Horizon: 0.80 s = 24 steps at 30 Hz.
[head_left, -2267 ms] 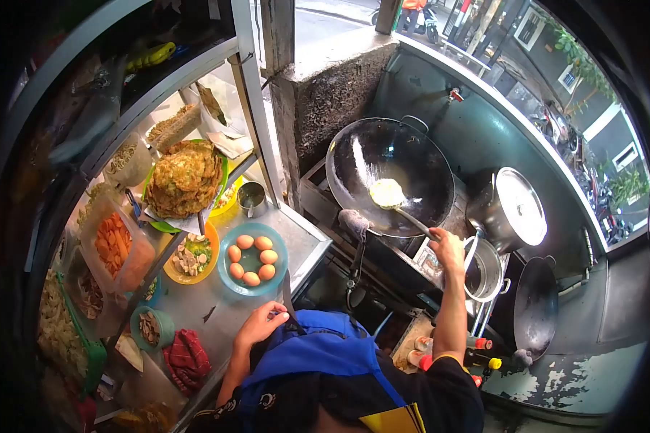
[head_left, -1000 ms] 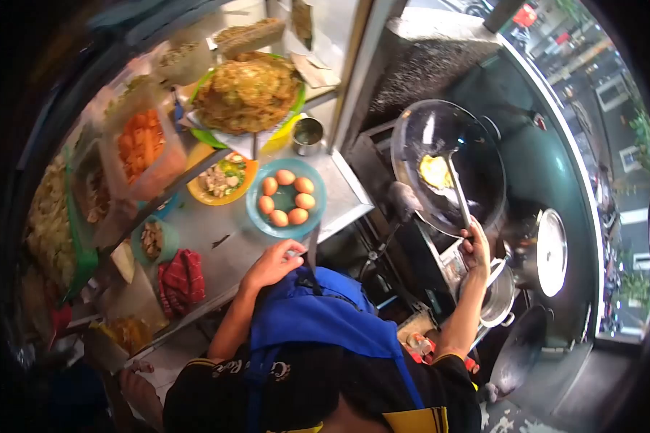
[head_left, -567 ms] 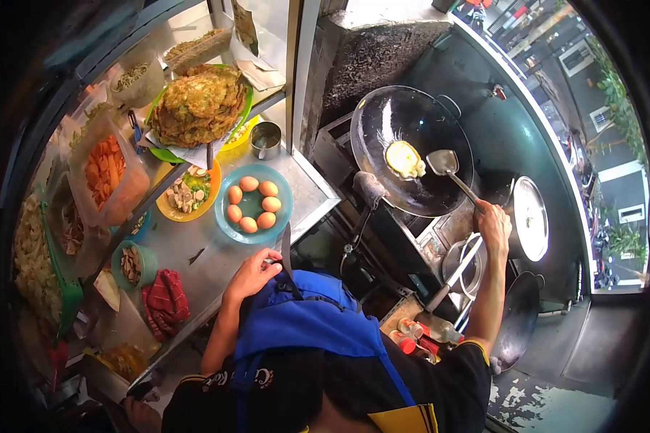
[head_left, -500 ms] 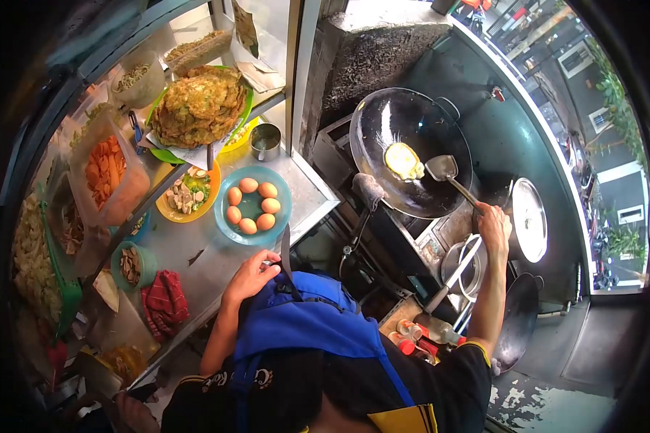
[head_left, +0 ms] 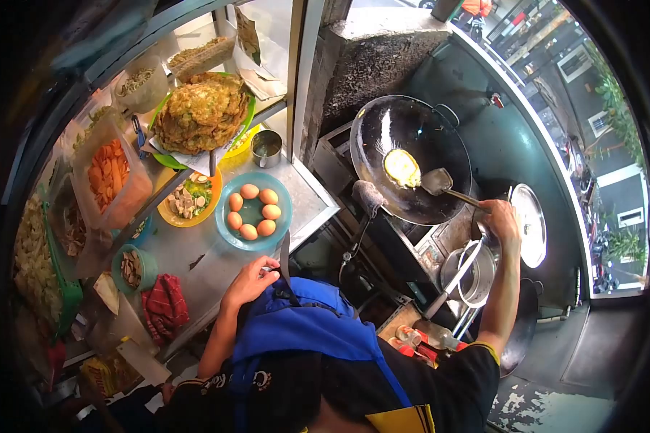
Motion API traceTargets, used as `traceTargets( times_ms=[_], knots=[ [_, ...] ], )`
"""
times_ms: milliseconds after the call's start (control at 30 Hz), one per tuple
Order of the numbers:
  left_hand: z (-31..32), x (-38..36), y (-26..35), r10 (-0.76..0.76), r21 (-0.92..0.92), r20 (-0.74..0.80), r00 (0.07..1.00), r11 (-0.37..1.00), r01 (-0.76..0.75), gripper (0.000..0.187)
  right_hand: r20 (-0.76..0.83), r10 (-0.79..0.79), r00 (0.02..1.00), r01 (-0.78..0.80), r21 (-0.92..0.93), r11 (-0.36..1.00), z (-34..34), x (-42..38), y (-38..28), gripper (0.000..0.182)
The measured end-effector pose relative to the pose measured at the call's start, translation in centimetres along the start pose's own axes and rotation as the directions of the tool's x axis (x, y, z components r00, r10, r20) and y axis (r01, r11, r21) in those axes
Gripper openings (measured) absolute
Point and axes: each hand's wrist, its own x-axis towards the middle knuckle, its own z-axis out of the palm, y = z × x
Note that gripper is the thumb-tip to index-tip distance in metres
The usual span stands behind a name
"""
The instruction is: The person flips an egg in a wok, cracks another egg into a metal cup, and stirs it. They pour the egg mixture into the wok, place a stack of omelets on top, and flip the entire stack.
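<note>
A large dark wok sits on the stove with a frying egg in it. My right hand is closed round the handle of a metal spatula, whose blade rests in the wok close to the egg's right edge. My left hand is by the counter's edge, fingers curled at the dark strap of the blue apron; whether it grips the strap is unclear. Beyond that hand, a blue plate holds several brown eggs in a ring.
Fritters are piled on a green plate at the upper left, near a metal cup and a carrot tub. A red cloth lies on the counter. Right of the stove stand a pot lid and bottles. A cleaver is at lower left.
The spatula blade has moved slightly left and down, closer to the frying egg. My right hand has shifted a little to the right. A cleaver now shows at lower left.
</note>
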Motion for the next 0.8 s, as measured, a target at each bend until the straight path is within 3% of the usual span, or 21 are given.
traceTargets(
  times_ms=[167, 233, 367, 433, 500, 567, 633, 667, 700, 767, 800],
  knots=[
    [0.1, 0.2, -0.2, 0.006, 0.001, 0.002, 1.000, 1.000, -0.006, 0.027, 0.164, -0.039, 0.986, 0.039, 0.002, 0.999, 1.0, 3.1, 1.4, 0.041],
    [-0.1, 0.2, -0.2, 0.004, 0.007, 0.002, 1.000, 1.000, -0.004, 0.028, 0.243, 0.035, 0.969, -0.062, 0.103, 0.993, 1.3, 4.0, 1.0, 0.045],
    [-0.2, 0.0, -0.5, 0.010, -0.004, -0.014, 1.000, 1.000, -0.010, 0.028, 0.189, -0.001, 0.982, -0.062, 0.327, 0.943, 5.2, 5.5, 2.4, 0.047],
    [-0.3, 0.0, -0.5, 0.011, -0.001, -0.019, 1.000, 1.000, -0.011, 0.028, 0.163, -0.018, 0.986, -0.035, 0.318, 0.947, 4.5, 5.6, 0.7, 0.047],
    [-0.5, -0.1, -0.3, -0.016, -0.003, -0.017, 1.000, 1.000, 0.015, 0.028, 0.091, -0.054, 0.994, 0.046, 0.081, 0.996, 3.0, 5.4, -0.6, 0.044],
    [-0.5, 0.0, -0.2, -0.015, -0.004, -0.015, 1.000, 1.000, 0.015, 0.028, -0.106, -0.164, 0.981, 0.154, -0.095, 0.983, 2.5, 5.0, -1.0, 0.037],
    [-0.4, 0.2, -0.1, -0.012, -0.003, -0.002, 1.000, 1.000, 0.012, 0.028, -0.063, -0.084, 0.994, 0.067, -0.242, 0.968, 0.6, 4.9, -2.5, 0.030],
    [-0.3, 0.3, 0.0, -0.023, -0.025, 0.006, 1.000, 0.999, 0.024, 0.027, -0.085, -0.088, 0.993, 0.065, -0.239, 0.969, -0.5, 4.5, -2.9, 0.026],
    [-0.2, 0.4, 0.1, -0.034, -0.048, 0.013, 0.999, 0.998, 0.035, 0.027, -0.007, -0.017, 1.000, 0.015, -0.212, 0.977, -1.1, 4.9, -2.6, 0.029],
    [0.0, 0.5, 0.4, -0.019, -0.056, 0.023, 1.000, 0.998, 0.021, 0.027, -0.093, -0.189, 0.977, 0.173, -0.161, 0.972, 1.1, 5.4, 1.4, 0.037],
    [0.1, 0.6, 0.5, -0.004, -0.064, 0.024, 1.000, 0.998, 0.006, 0.026, -0.091, -0.186, 0.978, 0.169, -0.166, 0.972, 0.5, 5.2, 1.2, 0.037]
  ],
)
